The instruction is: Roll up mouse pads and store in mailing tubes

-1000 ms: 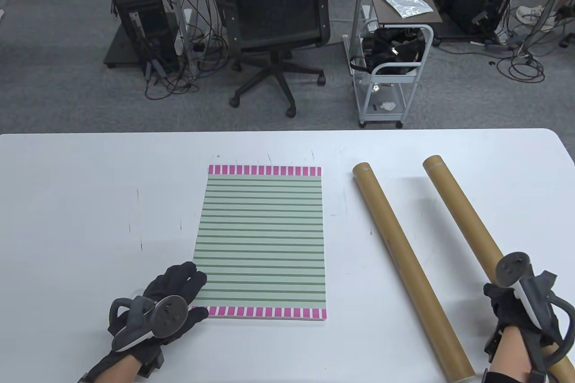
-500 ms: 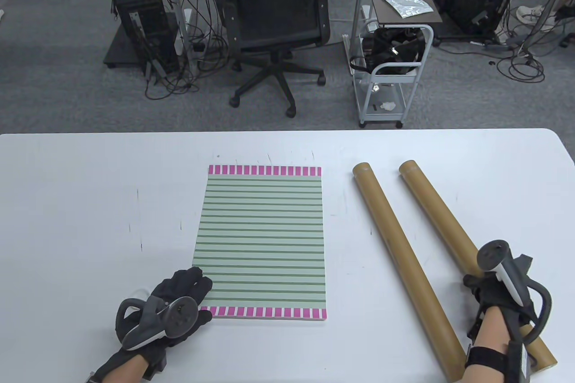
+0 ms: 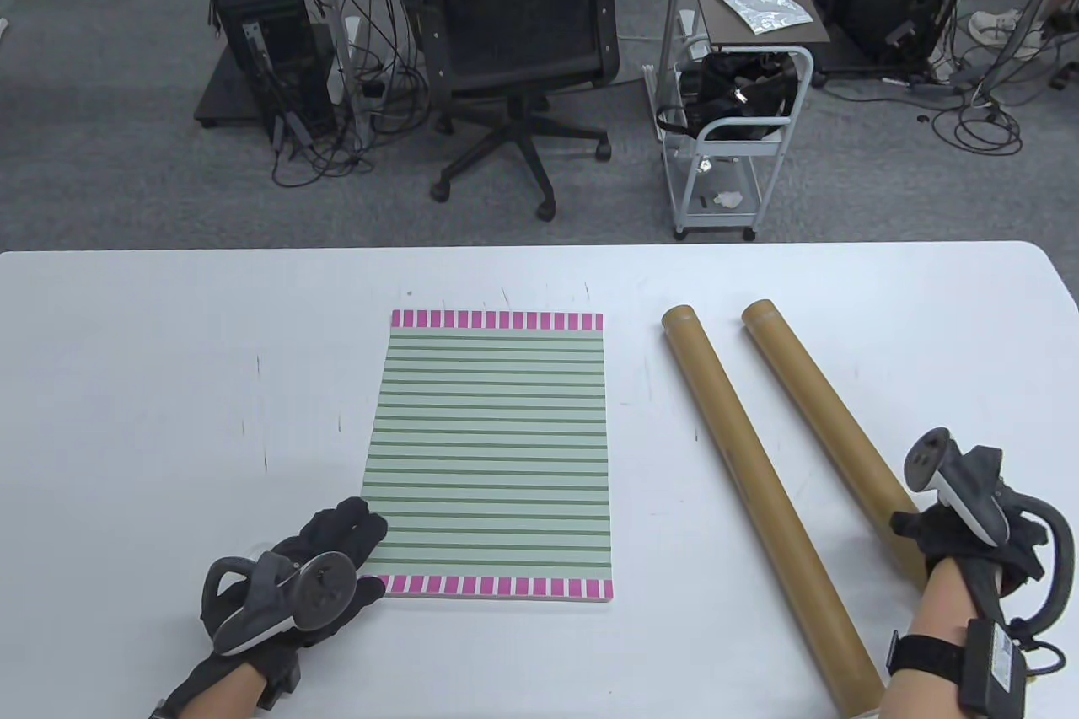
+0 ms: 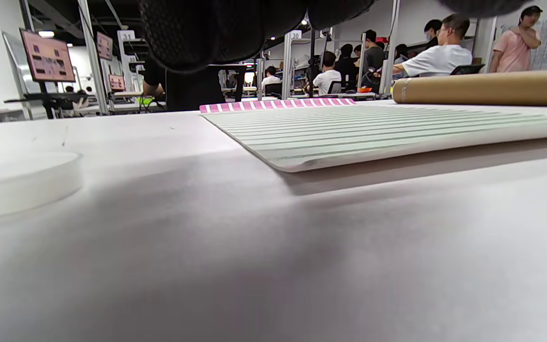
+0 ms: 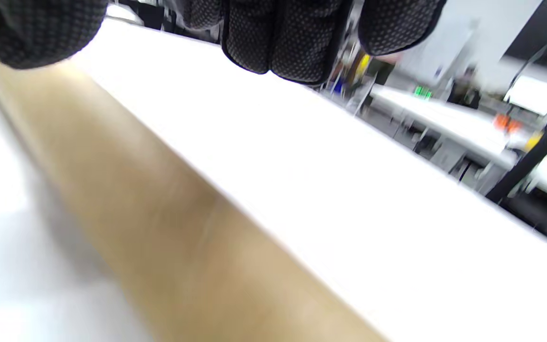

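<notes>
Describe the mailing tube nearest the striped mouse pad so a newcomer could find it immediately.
On the white table, look right of the green-striped mouse pad. Two brown cardboard tubes lie side by side there. Yours is the left tube, which no hand touches; the right hand is at the other tube.

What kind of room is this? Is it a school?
Probably an office or lab workspace, not a classroom: an office chair stands behind the white table, cables trail on the carpet, and people sit at desks.

The right hand (image 3: 961, 529) covered the near end of the right tube (image 3: 822, 407); its grip there was hidden, and the wrist view was blurred.
</notes>
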A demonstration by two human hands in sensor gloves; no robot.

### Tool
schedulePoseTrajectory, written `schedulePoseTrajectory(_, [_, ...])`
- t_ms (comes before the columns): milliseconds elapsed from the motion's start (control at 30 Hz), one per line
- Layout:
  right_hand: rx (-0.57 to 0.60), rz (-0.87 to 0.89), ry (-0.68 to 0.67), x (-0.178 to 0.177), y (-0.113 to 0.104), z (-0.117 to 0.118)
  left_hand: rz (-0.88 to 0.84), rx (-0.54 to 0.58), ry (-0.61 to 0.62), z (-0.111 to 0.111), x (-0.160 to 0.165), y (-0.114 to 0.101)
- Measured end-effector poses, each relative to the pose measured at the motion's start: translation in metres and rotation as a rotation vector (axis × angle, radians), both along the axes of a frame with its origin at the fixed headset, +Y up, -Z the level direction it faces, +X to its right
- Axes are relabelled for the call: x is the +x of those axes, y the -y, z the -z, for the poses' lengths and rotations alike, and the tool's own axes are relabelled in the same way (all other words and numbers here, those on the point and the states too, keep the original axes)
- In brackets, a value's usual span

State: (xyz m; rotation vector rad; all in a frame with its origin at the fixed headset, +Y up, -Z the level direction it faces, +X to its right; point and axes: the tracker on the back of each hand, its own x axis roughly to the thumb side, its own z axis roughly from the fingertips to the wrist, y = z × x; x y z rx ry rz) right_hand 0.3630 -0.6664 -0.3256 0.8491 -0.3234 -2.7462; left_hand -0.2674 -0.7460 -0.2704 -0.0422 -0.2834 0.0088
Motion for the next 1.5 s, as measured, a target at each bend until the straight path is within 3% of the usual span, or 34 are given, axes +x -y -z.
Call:
schedulePoseTrajectory(100, [0.043,-0.018,-0.104,-0.035,-0.024,-0.006,-0.005,-0.008,0.015,0.000,0.003,-0.001])
schedulePoseTrajectory(200, [0.101,-0.040,-0.241,-0.078,-0.029,-0.011,0.019,0.000,0.042,-0.004,0.008,-0.001])
schedulePoseTrajectory(267, [0.132,-0.013,-0.390,-0.125,-0.023,-0.017,0.041,0.020,0.062,-0.007,0.010,-0.003])
schedulePoseTrajectory(400, [0.078,0.044,-0.640,-0.210,0.009,-0.029,0.055,0.022,0.083,-0.010,0.012,-0.003])
schedulePoseTrajectory(600, [0.032,0.166,-0.883,-0.290,0.059,-0.044,0.067,0.024,0.101,-0.011,0.013,-0.001])
schedulePoseTrajectory(767, [-0.038,0.161,-0.985,-0.313,0.078,-0.051,0.097,-0.008,0.116,-0.009,0.016,0.007])
schedulePoseTrajectory(867, [-0.063,0.175,-0.981,-0.314,0.087,-0.052,0.127,-0.088,0.133,-0.006,0.021,0.012])
schedulePoseTrajectory(1000, [-0.028,0.106,-0.998,-0.317,0.092,-0.055,0.163,-0.167,0.154,-0.007,0.030,0.019])
schedulePoseTrajectory(1500, [0.076,0.088,-1.032,-0.324,0.091,-0.059,0.241,-0.156,0.082,-0.003,0.039,0.019])
